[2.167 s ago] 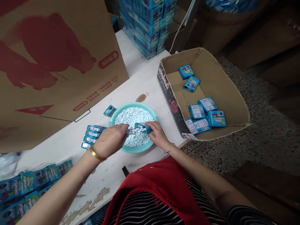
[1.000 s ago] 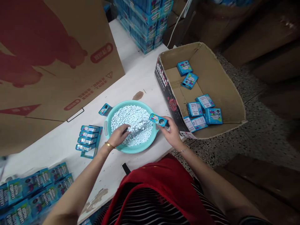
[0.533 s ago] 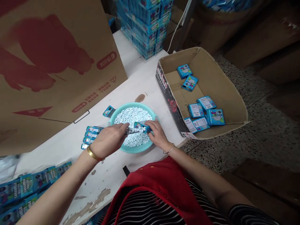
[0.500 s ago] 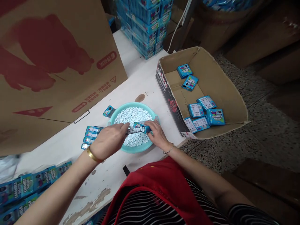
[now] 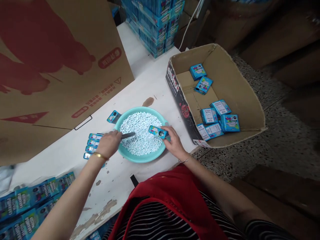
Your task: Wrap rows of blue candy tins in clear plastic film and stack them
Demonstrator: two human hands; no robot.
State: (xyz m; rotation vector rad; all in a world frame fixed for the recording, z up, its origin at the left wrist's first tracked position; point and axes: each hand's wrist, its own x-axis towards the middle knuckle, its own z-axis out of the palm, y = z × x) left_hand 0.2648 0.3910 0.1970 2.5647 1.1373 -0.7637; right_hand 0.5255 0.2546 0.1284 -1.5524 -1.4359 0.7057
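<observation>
A head-worn camera looks down at a white table where a person in a red apron over a striped top sits working. At the far left, near the table's edge, lie rows of blue printed packets, and behind them a big brown cardboard sheet with red print leans across the table's back. A little to the right, a short stack of small blue boxes lies flat on the table, just beside the left hand, which wears a gold bangle. That hand's fingers are curled closed around a dark narrow scoop-like tool, whose tip reaches out over a round teal bowl heaped with small white tablets. One more blue box lies against the bowl's far left rim. On the bowl's right side, the right hand pinches a small blue box with a round window between thumb and fingertips, holding it just above the tablets; this box and the tool are apart. Farther right, an open brown carton juts off the table's edge over a speckled floor, with several filled blue boxes lying loose inside. At the back of the table stands a tall stack of blue cartons
</observation>
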